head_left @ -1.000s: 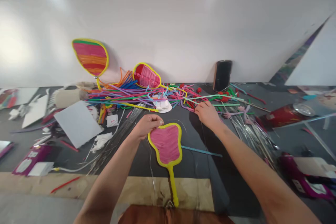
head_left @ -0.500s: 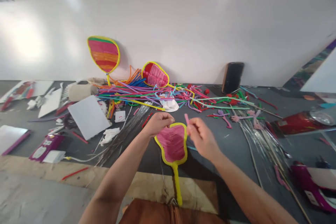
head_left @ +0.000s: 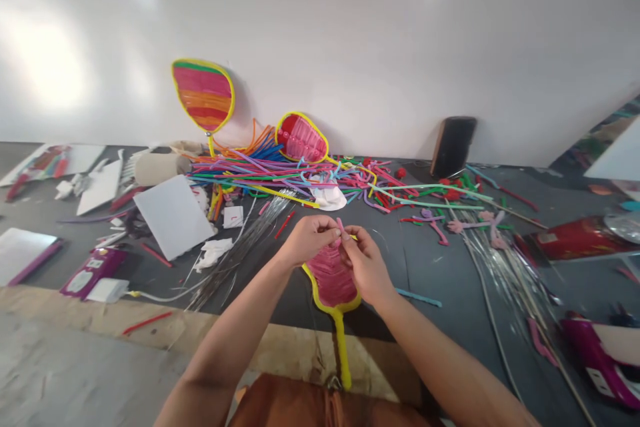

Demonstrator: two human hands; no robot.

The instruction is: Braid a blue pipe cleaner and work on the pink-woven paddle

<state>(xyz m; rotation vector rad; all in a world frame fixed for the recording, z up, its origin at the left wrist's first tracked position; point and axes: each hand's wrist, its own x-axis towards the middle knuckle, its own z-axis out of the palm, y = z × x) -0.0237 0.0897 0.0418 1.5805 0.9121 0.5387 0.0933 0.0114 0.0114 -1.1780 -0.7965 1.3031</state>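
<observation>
Both hands meet above the top of a hand fan (head_left: pixel 333 280) with a pink face, a yellow fuzzy rim and a yellow handle pointing towards me. A short pink pipe cleaner piece (head_left: pixel 341 224) sticks up between the fingertips. My right hand (head_left: pixel 369 267) pinches it from the right. My left hand (head_left: pixel 311 240) is closed, thumb and forefinger pressed against the same piece from the left. The fingers cover the fan's upper edge and most of the piece's lower end.
Behind lies a heap of coloured pipe cleaners (head_left: pixel 250 173) with two finished-looking fans, one striped (head_left: pixel 204 97), one pink and red (head_left: pixel 303 137). A phone (head_left: pixel 454 147) leans on the white panel. A red can (head_left: pixel 580 240) and wires lie right; a white card (head_left: pixel 173 217) lies left.
My hands have come together, the right moving left with the pink pipe cleaner piece to meet the left. A blue pipe cleaner piece beside the fan now shows more fully.
</observation>
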